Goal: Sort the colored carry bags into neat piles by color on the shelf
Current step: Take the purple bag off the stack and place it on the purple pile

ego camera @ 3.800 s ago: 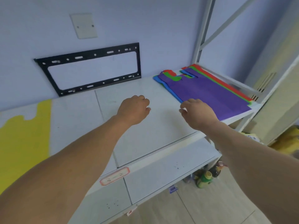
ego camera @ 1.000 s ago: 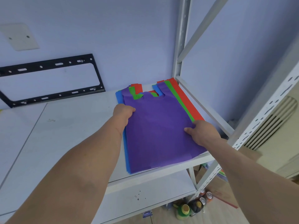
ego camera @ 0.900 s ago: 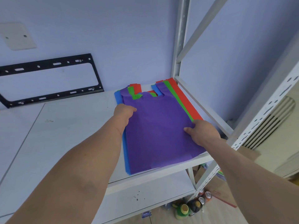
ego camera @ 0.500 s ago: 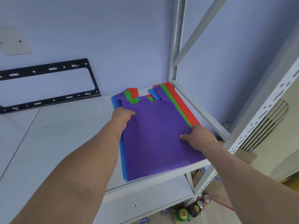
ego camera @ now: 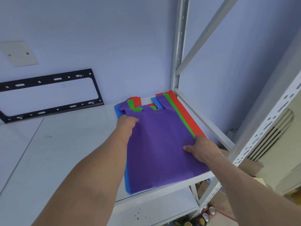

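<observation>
A mixed stack of flat carry bags lies at the right end of the white shelf (ego camera: 65,144). A purple bag (ego camera: 159,144) is on top. Edges of a blue bag (ego camera: 126,180), a green bag (ego camera: 179,115) and a red bag (ego camera: 189,118) stick out from under it. My left hand (ego camera: 127,123) pinches the purple bag's left edge near its handle. My right hand (ego camera: 200,148) holds the purple bag's right edge, thumb on top and fingers hidden underneath.
A grey metal upright (ego camera: 179,46) and side rail (ego camera: 203,121) close off the shelf's right end. A black metal bracket (ego camera: 48,95) leans against the wall at the back left. Bottles and cans (ego camera: 206,216) stand on the floor below.
Both hands moved from the bare shelf to the bag stack and took hold of the purple bag's edges. In the last second they have barely shifted; the view tilted slightly.
</observation>
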